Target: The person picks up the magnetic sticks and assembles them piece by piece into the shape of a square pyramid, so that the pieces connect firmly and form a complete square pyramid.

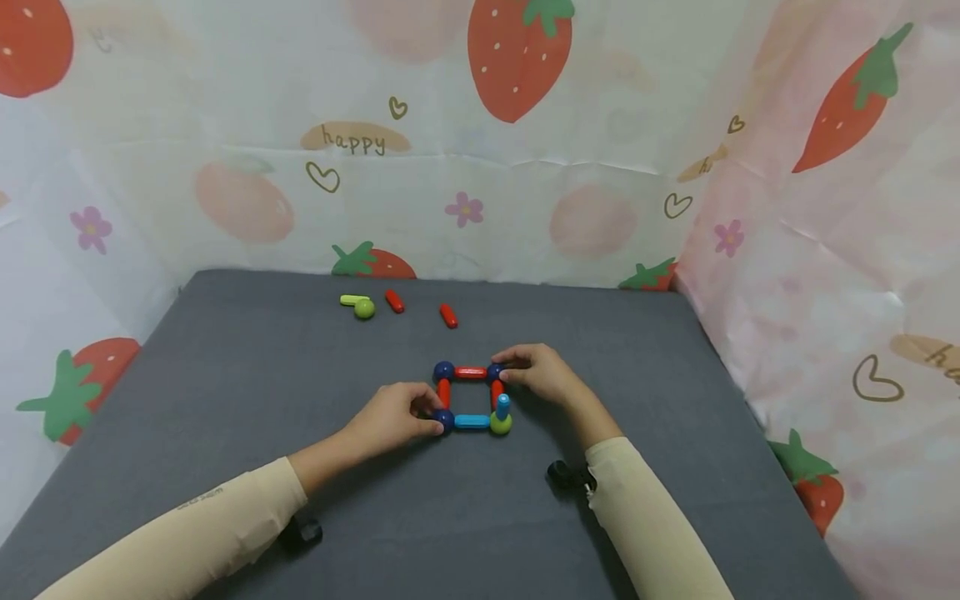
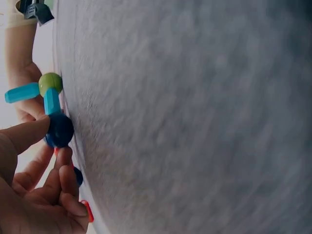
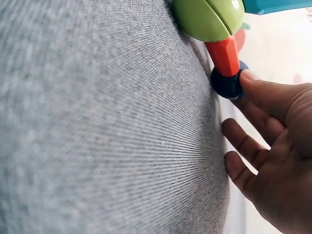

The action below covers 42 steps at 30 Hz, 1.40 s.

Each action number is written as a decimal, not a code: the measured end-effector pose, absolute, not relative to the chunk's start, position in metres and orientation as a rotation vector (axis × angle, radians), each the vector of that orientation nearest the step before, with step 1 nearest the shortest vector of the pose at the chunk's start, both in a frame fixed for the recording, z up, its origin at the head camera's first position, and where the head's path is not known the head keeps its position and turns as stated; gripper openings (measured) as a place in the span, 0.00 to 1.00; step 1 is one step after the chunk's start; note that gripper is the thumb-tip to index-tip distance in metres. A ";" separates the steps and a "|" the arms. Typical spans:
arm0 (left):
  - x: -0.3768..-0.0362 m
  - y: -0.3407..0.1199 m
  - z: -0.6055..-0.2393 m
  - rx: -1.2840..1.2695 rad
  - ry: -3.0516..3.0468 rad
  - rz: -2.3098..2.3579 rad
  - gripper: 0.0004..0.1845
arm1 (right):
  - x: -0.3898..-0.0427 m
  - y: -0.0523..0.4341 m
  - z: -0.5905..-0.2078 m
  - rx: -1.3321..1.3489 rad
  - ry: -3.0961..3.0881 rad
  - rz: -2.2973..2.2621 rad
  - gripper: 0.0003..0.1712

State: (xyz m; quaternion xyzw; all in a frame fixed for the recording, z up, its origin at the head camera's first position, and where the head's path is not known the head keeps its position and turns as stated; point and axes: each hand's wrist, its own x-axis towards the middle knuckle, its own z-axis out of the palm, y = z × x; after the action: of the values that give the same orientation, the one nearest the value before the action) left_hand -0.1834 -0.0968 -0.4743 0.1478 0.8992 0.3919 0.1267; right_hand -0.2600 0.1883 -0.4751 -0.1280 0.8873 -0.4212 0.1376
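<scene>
A flat square of magnetic sticks and balls (image 1: 471,397) lies mid-table on the grey cloth. It has dark blue balls at three corners and a green ball (image 1: 500,423) at the near right, with a light blue stick (image 1: 502,406) standing up on it. My left hand (image 1: 433,417) pinches the near-left dark blue ball (image 2: 59,130) between thumb and finger. My right hand (image 1: 506,367) holds the far-right dark blue ball (image 3: 226,83), thumb against it. Red sticks form the far, left and right sides; a blue stick (image 1: 472,421) forms the near side.
Loose pieces lie near the table's back edge: a yellow-green stick (image 1: 351,299) joined to a green ball (image 1: 364,308), and two red sticks (image 1: 394,301) (image 1: 448,316). Strawberry-print sheets wall in the table (image 1: 225,375) at the back and both sides.
</scene>
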 end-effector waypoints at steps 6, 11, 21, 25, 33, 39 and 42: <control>-0.198 -0.105 -0.462 0.557 2.594 1.083 0.10 | -0.259 0.191 -0.480 -0.363 2.567 -1.226 0.16; -0.229 -0.108 -0.440 0.680 2.650 1.019 0.12 | -0.259 0.195 -0.480 -0.358 2.582 -1.237 0.16; -0.308 -0.097 -0.431 0.794 2.807 0.825 0.17 | -0.261 0.195 -0.478 -0.394 2.581 -1.230 0.16; -0.333 -0.092 -0.435 0.822 2.877 0.675 0.18 | -0.262 0.193 -0.477 -0.412 2.590 -1.223 0.16; -0.370 -0.079 -0.446 0.789 2.861 0.599 0.23 | -0.264 0.196 -0.477 -0.398 2.598 -1.226 0.15; -0.384 -0.077 -0.463 0.739 2.814 0.632 0.21 | -0.263 0.195 -0.478 -0.392 2.589 -1.221 0.15; -0.386 -0.076 -0.469 0.741 2.809 0.615 0.19 | -0.261 0.194 -0.479 -0.383 2.585 -1.219 0.16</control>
State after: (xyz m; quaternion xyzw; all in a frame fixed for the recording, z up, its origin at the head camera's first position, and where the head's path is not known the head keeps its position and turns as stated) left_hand -0.3861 -0.0759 -0.4692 0.2486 0.9425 0.2063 0.0858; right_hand -0.2608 0.1942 -0.4792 -0.1318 0.8890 -0.4192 0.1288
